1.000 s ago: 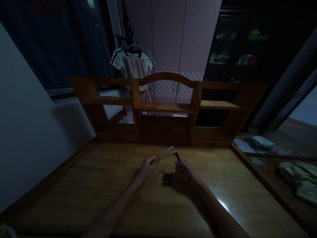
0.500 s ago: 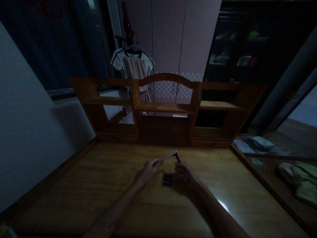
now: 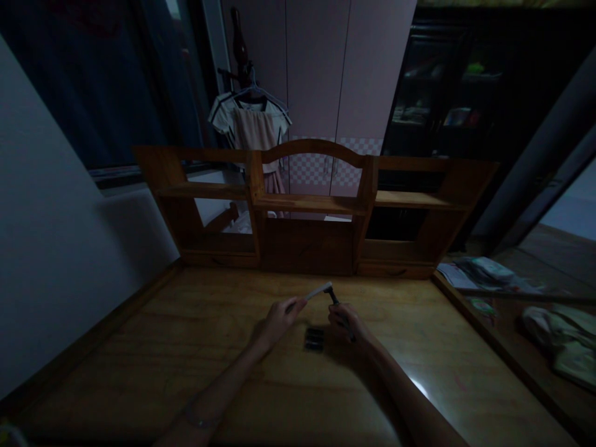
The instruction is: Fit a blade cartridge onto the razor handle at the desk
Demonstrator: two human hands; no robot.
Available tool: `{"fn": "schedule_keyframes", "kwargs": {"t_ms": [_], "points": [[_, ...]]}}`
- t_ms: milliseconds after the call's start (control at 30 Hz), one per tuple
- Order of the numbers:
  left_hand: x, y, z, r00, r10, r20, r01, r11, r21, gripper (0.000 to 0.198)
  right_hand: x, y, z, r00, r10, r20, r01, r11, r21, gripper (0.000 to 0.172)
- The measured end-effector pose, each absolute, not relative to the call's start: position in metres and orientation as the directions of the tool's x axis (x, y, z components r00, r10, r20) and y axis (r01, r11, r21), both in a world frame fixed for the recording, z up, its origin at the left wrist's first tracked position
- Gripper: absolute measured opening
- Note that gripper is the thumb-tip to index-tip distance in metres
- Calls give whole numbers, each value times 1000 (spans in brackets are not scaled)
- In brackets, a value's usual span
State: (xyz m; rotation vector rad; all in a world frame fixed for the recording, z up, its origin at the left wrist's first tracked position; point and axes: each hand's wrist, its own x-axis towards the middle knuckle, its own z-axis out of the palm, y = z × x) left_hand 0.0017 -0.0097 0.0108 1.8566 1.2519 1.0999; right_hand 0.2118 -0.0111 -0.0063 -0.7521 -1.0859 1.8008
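My left hand (image 3: 282, 313) is closed around the dark lower end of a slim, pale-tipped stick that looks like a toothbrush (image 3: 317, 290). Its light tip meets the small dark head of a razor (image 3: 333, 295), whose black handle my right hand (image 3: 347, 320) grips. Both tools are held above the wooden desk top (image 3: 195, 347). On the desk between my forearms lies a small black case with several slots (image 3: 314, 339), like a razor cartridge holder; the dim light hides its details.
A wooden shelf unit (image 3: 307, 200) stands along the desk's far edge. A raised rim (image 3: 493, 344) borders the right side, with papers and plastic packets (image 3: 484, 273) and a light cloth bag (image 3: 563, 341) beyond it. A white wall (image 3: 51, 236) rises at the left.
Both hands stay nearly in place, with the pale tip still at the razor head. The view shifts very slightly.
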Motion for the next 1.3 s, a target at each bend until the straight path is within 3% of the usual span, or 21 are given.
{"fn": "schedule_keyframes", "kwargs": {"t_ms": [1000,1300], "points": [[0,-4,6,157,958,240,464,-286,838,49,211,-11,-4,-465,883,-67,-371,-263,-891,38],[-1,-4,6,168,949,265,411,-312,856,44,213,-10,-4,-446,893,-51,-376,-239,-895,36]]}}
